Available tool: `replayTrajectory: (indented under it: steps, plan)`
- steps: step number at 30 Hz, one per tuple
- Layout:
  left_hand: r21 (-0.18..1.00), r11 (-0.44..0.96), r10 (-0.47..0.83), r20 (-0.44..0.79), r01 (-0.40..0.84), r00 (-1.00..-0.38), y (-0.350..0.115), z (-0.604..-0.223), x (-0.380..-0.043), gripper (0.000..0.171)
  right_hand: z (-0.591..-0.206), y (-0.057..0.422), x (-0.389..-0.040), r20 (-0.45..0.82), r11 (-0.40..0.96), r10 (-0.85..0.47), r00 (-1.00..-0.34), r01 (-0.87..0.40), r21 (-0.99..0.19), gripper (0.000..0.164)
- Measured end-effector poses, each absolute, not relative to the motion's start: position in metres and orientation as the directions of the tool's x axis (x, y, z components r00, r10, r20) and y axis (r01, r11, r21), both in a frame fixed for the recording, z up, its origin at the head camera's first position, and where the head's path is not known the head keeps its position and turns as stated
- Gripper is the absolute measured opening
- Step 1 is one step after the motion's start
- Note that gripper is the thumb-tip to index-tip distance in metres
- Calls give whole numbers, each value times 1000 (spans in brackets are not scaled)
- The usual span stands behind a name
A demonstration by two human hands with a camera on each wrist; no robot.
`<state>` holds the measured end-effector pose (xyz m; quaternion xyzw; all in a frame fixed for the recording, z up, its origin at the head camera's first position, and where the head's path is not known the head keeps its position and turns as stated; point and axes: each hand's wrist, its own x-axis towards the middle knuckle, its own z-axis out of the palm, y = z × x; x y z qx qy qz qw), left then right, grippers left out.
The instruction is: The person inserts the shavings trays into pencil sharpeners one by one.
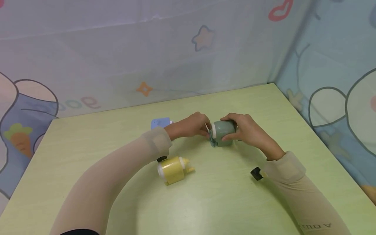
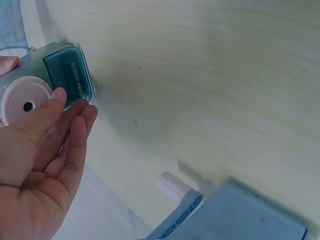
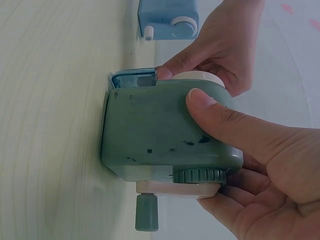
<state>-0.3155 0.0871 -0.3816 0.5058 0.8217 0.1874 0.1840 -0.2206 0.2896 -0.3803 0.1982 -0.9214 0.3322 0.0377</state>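
Observation:
A green hand-crank pencil sharpener [image 1: 224,132] stands on the table, its white round front turned toward my left hand [image 1: 191,125]. My right hand [image 1: 246,129] grips its body from the other side; in the right wrist view the thumb lies across the green casing, above the crank handle [image 3: 147,212]. At the front, a see-through teal shavings drawer [image 2: 69,74] sticks out slightly from the casing [image 3: 150,130]. The left thumb and fingers pinch the drawer's edge, beside the white disc [image 2: 25,102] with its pencil hole.
Behind my left wrist lies a blue pencil sharpener [image 1: 160,122], partly hidden by the sleeve. A yellow pencil sharpener [image 1: 173,170] lies nearer, below the left forearm. Printed cloth [image 1: 173,58] hangs along the back and right edges of the table [image 1: 223,202].

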Motion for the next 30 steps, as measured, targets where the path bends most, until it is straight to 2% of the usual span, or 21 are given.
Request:
replayTrajectory:
  steps: [30]
  plan:
    - [468,423,899,-107,776,-425,90,-385,-315,26,-380,288,-220,192,698,-333,-923,-378,-608,58]
